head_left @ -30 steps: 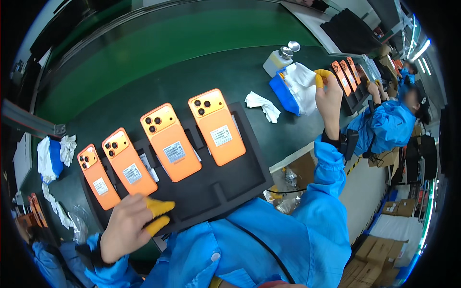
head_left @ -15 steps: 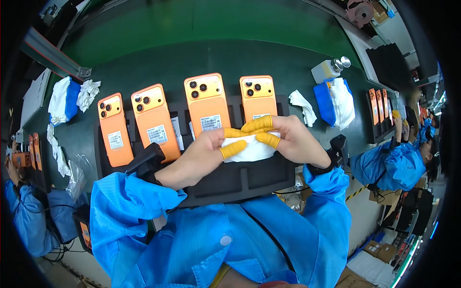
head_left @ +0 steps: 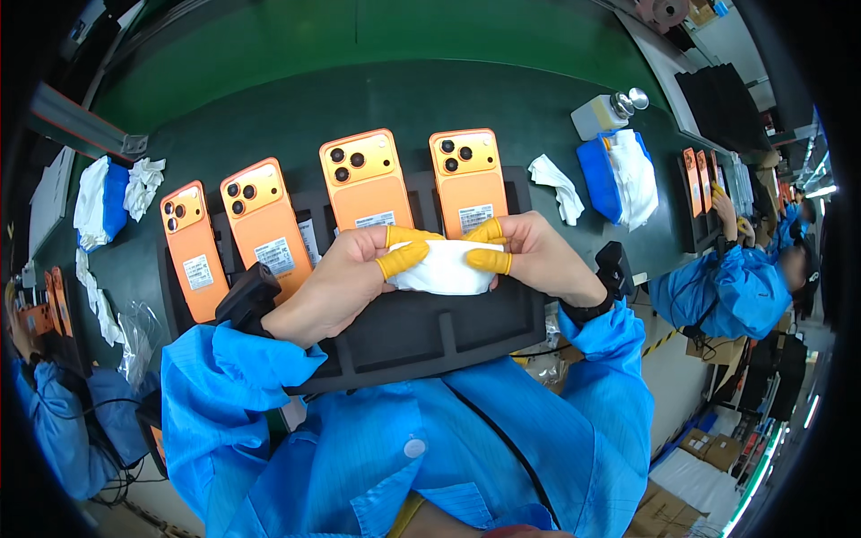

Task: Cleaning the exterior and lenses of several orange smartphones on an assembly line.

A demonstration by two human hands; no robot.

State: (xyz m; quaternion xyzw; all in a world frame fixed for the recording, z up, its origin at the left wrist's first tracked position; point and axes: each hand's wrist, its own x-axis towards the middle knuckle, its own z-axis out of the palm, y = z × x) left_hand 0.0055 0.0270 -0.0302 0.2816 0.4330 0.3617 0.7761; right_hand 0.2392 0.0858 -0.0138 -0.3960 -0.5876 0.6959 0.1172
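Observation:
Both hands pinch a folded white wiping cloth (head_left: 443,273) in front of my body, above the near part of a black foam tray (head_left: 395,345). My left hand (head_left: 345,273) grips its left end and my right hand (head_left: 545,255) its right end, with yellow finger cots on thumbs and forefingers. Just beyond, several orange phones lie in the tray, camera side up, with white labels: the far-left phone (head_left: 195,251), its neighbour (head_left: 265,224), a middle one (head_left: 366,184) and the right one (head_left: 469,179). My right fingertips are nearest to that right phone's lower end.
At right, a blue bin of white cloths (head_left: 599,179) stands near a pump bottle (head_left: 603,117) and a crumpled cloth (head_left: 558,190). Another blue bin (head_left: 115,202) sits at left, with cloths and a clear plastic bag (head_left: 139,336) near it. Co-workers in blue (head_left: 731,291) sit at both sides.
My fingertips have drawn apart, from meeting over the cloth to its two ends, so more of the cloth shows between them. The phones and tray appear slightly shifted left in view.

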